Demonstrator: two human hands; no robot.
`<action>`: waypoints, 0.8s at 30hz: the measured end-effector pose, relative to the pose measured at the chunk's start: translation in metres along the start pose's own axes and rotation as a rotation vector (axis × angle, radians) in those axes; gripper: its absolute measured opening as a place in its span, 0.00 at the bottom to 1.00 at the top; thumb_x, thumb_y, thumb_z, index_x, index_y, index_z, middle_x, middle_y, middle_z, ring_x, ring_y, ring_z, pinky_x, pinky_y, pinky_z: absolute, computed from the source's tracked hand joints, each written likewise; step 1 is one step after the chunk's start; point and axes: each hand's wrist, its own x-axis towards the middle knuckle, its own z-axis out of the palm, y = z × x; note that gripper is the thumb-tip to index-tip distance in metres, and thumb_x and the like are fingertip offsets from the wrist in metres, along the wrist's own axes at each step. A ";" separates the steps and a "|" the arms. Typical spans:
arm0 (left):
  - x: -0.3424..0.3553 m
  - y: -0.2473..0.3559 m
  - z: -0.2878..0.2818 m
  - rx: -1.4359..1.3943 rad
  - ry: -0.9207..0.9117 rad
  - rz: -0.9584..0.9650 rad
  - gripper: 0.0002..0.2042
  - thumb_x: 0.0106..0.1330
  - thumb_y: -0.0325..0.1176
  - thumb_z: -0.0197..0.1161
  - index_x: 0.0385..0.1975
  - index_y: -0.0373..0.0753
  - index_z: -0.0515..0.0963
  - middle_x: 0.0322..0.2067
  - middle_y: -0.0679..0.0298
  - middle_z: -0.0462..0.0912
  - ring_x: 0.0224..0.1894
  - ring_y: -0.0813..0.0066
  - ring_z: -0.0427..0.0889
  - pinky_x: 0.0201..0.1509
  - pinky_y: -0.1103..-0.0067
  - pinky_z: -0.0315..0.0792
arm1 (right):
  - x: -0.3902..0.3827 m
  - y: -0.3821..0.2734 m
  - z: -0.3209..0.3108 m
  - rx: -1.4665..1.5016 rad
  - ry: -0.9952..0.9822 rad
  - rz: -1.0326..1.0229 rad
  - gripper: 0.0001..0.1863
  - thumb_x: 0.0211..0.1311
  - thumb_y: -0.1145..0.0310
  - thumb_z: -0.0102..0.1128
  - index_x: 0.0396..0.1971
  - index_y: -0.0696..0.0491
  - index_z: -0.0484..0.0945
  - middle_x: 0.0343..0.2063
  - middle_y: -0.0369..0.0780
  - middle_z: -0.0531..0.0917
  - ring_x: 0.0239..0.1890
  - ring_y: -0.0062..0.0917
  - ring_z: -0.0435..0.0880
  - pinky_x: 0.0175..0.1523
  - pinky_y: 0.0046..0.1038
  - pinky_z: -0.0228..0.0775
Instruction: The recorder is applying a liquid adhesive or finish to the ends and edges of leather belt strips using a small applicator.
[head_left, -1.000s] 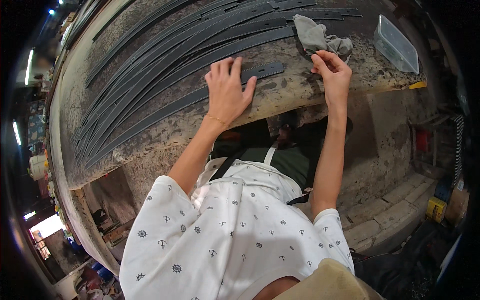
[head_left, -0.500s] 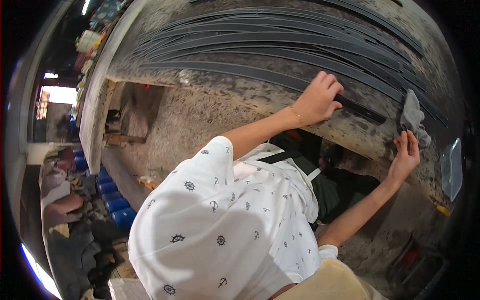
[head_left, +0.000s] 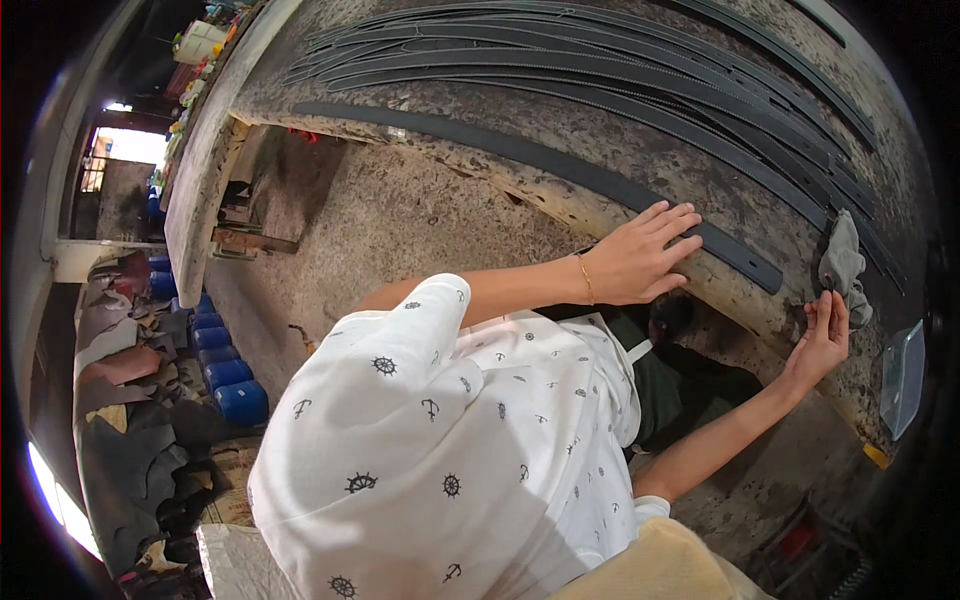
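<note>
Fingers (head_left: 682,250) spread, left hand (head_left: 632,262) on separate dark strap (head_left: 545,160), left of grey cloth (head_left: 842,262).
Right hand (head_left: 816,348) at cloth's near end, fingertips close together, pinch unclear; could skew strap through uneven left-hand pressure.

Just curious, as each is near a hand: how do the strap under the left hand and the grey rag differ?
The strap is long and flat; the rag is short and crumpled. The strap is dark; the rag is paler grey. The left hand lies partly over the strap; the right hand is at the rag. Both lie on the bench.
</note>
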 end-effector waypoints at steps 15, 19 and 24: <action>-0.071 -0.125 -0.115 0.274 0.023 -0.169 0.19 0.63 0.38 0.67 0.52 0.37 0.78 0.57 0.52 0.74 0.64 0.50 0.69 0.67 0.57 0.61 | -0.007 -0.013 0.009 -0.093 0.113 -0.003 0.14 0.65 0.75 0.66 0.49 0.62 0.81 0.41 0.39 0.84 0.43 0.21 0.82 0.48 0.24 0.77; -0.059 -0.104 -0.106 0.269 -0.047 -0.190 0.22 0.63 0.40 0.66 0.55 0.39 0.78 0.59 0.54 0.73 0.66 0.51 0.68 0.70 0.52 0.55 | -0.010 -0.018 0.037 -0.041 0.134 -0.038 0.11 0.62 0.74 0.69 0.43 0.59 0.84 0.35 0.35 0.84 0.35 0.17 0.81 0.42 0.19 0.74; 0.009 -0.047 -0.044 0.172 -0.087 0.043 0.22 0.64 0.39 0.66 0.56 0.37 0.76 0.58 0.52 0.73 0.63 0.50 0.69 0.70 0.54 0.58 | -0.016 -0.021 0.027 0.140 0.137 -0.064 0.09 0.62 0.74 0.70 0.41 0.60 0.84 0.33 0.33 0.83 0.30 0.15 0.80 0.37 0.19 0.75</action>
